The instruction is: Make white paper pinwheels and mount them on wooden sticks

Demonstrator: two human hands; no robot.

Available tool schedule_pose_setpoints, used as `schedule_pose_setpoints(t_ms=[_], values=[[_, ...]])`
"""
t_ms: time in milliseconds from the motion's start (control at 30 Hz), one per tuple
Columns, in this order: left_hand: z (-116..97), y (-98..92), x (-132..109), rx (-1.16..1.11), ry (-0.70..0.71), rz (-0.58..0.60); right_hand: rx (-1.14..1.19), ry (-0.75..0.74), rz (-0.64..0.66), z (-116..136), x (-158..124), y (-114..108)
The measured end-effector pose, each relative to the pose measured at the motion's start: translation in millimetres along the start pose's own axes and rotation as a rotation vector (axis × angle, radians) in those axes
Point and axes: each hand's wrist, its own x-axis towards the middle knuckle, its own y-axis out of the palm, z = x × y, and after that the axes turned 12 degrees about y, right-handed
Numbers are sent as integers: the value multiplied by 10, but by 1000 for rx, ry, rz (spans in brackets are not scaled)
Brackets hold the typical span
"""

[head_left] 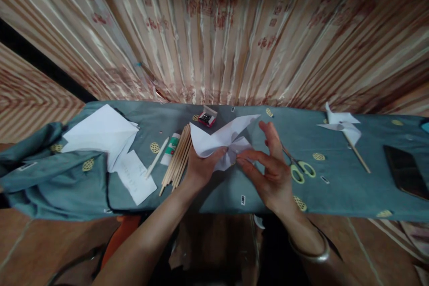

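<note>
A white paper pinwheel, its blades folded toward the middle, is held above the table's centre. My left hand grips it from the left, thumb pressed near the centre. To the right, my right hand has thumb and index finger pinched together at the lower right edge of the paper; whatever sits between those fingertips is too small to make out. Its other fingers are raised. Just behind the pinwheel lies a small open box with tiny dark pieces in it.
Left of my hands lie wooden sticks, a glue stick, a white pen, a written note and paper sheets. On the right are scissors, a pinwheel on a stick and a phone. Curtains hang behind.
</note>
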Motion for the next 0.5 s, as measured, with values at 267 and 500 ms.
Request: schedule_pose_setpoints(t_ms=[267,500], values=[[29,77,-72,-77,-83,53,-47,-76,13,-68,31,-21],[25,83,-80,-19,-92,65,-54,-41,30,-110,40,-39]])
